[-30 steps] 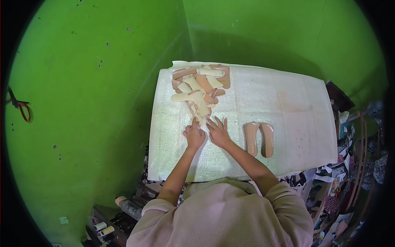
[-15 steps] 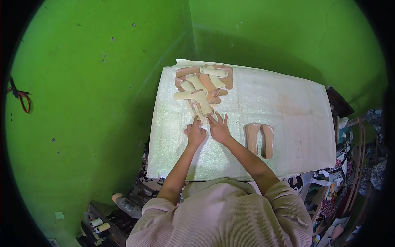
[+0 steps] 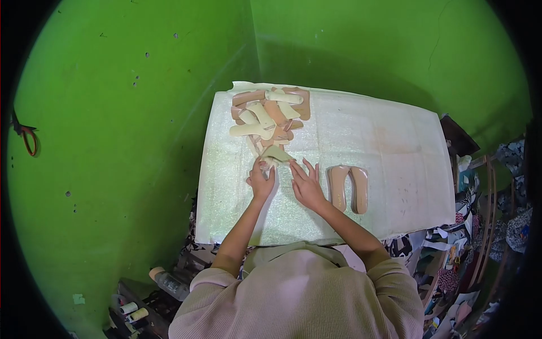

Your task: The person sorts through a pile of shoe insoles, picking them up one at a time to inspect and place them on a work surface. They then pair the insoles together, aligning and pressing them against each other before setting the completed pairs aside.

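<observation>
My left hand (image 3: 261,179) is closed on a pale cream piece (image 3: 276,153) at the near end of a pile. The piece is curved and lifted, its far side bent up. My right hand (image 3: 307,186) touches the right end of the same piece with its fingertips, its other fingers spread. Beyond both hands lies the heap of cream and tan sole-shaped pieces (image 3: 275,112), overlapping each other. To the right of my right hand, two tan soles (image 3: 339,189) lie side by side.
A white sheet covers the table (image 3: 389,147) in the green-walled corner. Scissors (image 3: 28,138) hang on the left wall. Thread spools (image 3: 137,314) and a bottle (image 3: 169,282) are at the lower left. Scraps (image 3: 451,277) clutter the lower right.
The cream piece nearest me has been taken hold of and turned from lying flat to lifted and bent. My right hand has shifted slightly right and nearer me; the whole view has shifted a little.
</observation>
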`<state>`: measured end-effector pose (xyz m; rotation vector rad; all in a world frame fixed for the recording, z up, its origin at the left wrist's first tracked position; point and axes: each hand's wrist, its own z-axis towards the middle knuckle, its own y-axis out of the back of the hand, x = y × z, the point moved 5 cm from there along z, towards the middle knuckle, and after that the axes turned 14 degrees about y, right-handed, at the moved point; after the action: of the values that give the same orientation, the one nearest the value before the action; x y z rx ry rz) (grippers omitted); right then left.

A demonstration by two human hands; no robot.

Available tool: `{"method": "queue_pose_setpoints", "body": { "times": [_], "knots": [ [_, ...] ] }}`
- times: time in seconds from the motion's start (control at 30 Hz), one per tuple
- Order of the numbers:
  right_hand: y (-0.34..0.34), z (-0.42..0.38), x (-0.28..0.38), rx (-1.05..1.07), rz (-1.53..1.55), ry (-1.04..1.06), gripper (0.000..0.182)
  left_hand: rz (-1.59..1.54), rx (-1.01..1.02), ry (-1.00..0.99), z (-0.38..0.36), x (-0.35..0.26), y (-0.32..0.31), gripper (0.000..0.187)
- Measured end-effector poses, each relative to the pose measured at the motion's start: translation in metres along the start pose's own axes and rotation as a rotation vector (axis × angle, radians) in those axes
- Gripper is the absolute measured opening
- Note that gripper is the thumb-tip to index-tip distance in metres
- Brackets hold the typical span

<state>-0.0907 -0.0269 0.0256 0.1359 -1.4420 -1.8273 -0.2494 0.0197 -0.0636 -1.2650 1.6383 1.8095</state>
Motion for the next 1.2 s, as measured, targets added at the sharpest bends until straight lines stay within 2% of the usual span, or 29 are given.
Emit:
{"method": "queue_pose_setpoints", "body": {
  "times": [0.17, 0.27, 0.37, 0.47, 0.57, 0.67, 0.77, 0.9, 1.0, 1.2],
  "knots": [
    [0.031, -0.030, 0.014, -0.095, 0.113, -0.061, 0.048, -0.193, -0.116, -0.031, -0.003, -0.015, 0.006, 0.066],
    [0.044, -0.054, 0.018, -0.180, 0.158, -0.087, 0.047, -0.185, -0.071, -0.304, -0.006, -0.033, 0.013, 0.048],
    [0.058, -0.077, 0.024, -0.197, 0.132, -0.121, 0.046, -0.354, 0.168, -0.344, -0.007, -0.044, 0.015, 0.028],
    [0.066, -0.101, 0.022, -0.223, 0.135, -0.161, 0.045, -0.433, 0.383, -0.316, -0.010, -0.059, 0.015, 0.020],
    [0.069, -0.128, 0.022, -0.247, 0.137, -0.235, 0.043, -0.406, 0.512, -0.415, -0.015, -0.081, 0.014, 0.017],
    [0.067, -0.152, 0.022, -0.277, 0.152, -0.315, 0.040, -0.412, 0.726, -0.172, -0.028, -0.104, 0.000, 0.012],
    [0.065, -0.168, 0.022, -0.333, 0.177, -0.389, 0.038, -0.398, 0.807, -0.203, -0.039, -0.125, -0.023, 0.018],
    [0.064, -0.184, 0.024, -0.384, 0.189, -0.450, 0.038, -0.478, 0.992, -0.088, -0.049, -0.143, -0.065, 0.034],
    [0.065, -0.187, 0.025, -0.384, 0.157, -0.452, 0.038, -0.485, 1.075, -0.046, -0.052, -0.138, -0.101, 0.027],
    [0.059, -0.197, 0.013, -0.371, 0.098, -0.488, 0.039, -0.333, 1.137, -0.105, -0.054, -0.140, -0.134, 0.025]
  ]
}}
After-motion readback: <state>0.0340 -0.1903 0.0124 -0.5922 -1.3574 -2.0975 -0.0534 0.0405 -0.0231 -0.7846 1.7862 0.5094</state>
